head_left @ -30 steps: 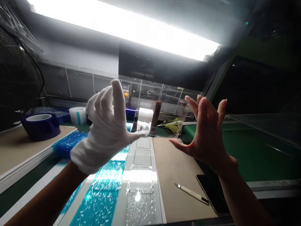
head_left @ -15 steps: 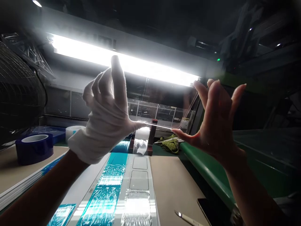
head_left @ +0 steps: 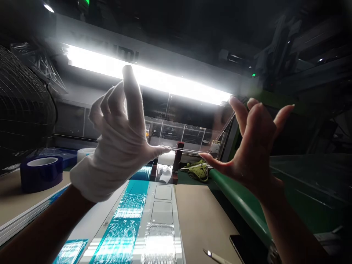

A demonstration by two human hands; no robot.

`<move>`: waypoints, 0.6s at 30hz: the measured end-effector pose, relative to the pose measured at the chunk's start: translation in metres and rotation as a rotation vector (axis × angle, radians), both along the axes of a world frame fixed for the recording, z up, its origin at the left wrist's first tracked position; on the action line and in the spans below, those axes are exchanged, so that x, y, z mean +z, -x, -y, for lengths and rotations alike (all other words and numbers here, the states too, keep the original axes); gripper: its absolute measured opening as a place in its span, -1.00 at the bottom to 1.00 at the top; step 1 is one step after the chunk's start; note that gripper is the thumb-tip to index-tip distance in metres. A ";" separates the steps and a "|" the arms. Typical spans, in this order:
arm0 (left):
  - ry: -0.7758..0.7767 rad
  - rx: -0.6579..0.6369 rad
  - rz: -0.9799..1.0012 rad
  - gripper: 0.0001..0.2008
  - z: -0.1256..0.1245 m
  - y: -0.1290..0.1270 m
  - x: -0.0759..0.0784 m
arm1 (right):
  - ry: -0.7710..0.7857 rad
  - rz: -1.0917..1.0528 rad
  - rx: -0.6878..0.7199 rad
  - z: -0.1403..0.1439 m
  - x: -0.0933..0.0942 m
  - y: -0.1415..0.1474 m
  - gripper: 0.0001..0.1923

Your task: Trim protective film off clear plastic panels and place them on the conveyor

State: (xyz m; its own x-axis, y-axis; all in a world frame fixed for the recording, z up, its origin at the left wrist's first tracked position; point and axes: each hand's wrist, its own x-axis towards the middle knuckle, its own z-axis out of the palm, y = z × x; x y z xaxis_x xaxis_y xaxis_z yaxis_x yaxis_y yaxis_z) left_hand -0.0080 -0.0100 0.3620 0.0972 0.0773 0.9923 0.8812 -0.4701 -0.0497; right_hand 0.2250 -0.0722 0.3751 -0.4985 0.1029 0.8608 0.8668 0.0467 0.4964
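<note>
A clear plastic panel (head_left: 187, 150) is held up between my two hands in front of the bright tube lamp; its lower edge shows as a thin shiny line, and most of its outline is hard to see. My left hand (head_left: 118, 135), in a white glove, has its thumb under the left end of that edge and its fingers raised. My bare right hand (head_left: 253, 146) supports the right end on its thumb, fingers pointing up. Below lie a blue film strip (head_left: 128, 209) and a strip of clear film (head_left: 161, 238) over rounded rectangular outlines on a white board.
The tube lamp (head_left: 176, 82) crosses the upper view. At left stand a dark blue tape roll (head_left: 41, 174) and a fan (head_left: 23, 95). A pen-like knife (head_left: 217, 256) and a phone (head_left: 236, 247) lie at lower right, near a green rounded edge (head_left: 242, 205). Behind is a polka-dot green cloth (head_left: 198, 170).
My left hand has shifted slightly left and down in view, my right hand slightly right and down. The clear panel stays between them, and the camera view has tilted a little.
</note>
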 end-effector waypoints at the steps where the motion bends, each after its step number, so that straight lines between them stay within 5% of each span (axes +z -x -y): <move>1: -0.023 0.001 0.003 0.52 0.001 0.000 0.000 | 0.000 -0.003 0.002 0.000 0.000 0.000 0.07; 18: -0.060 0.074 -0.007 0.52 -0.001 -0.001 -0.005 | 0.005 0.012 0.029 -0.014 -0.007 -0.009 0.22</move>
State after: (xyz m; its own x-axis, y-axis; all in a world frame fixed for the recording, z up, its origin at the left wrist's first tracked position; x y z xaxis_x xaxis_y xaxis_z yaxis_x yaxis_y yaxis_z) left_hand -0.0072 -0.0090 0.3571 0.1008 0.0253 0.9946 0.9129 -0.3997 -0.0823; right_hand 0.2339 -0.0580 0.3680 -0.5115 0.0925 0.8543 0.8591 0.0747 0.5063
